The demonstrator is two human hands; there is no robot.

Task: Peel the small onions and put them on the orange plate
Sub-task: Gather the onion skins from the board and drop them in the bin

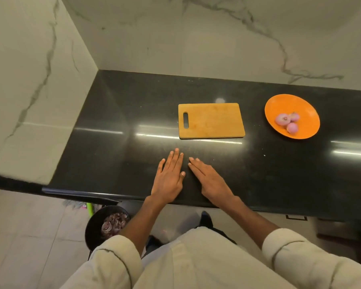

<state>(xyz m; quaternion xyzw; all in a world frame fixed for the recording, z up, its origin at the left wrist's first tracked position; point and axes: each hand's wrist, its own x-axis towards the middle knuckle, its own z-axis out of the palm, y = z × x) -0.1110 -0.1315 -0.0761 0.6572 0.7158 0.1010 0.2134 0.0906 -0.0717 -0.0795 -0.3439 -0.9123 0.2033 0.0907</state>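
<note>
Three peeled small onions (287, 122) lie together in the orange plate (306, 110) at the right of the black counter. My left hand (169, 176) and my right hand (209, 180) rest flat on the counter near its front edge, fingers straight, side by side and holding nothing. Both hands are in front of the wooden cutting board (211, 120), which has nothing on it. The plate is well to the right of my right hand.
The black counter (113, 126) ends at marble walls on the left and at the back. Below the counter's front edge, on the floor at the left, a dark bin (96, 228) holds onion peels.
</note>
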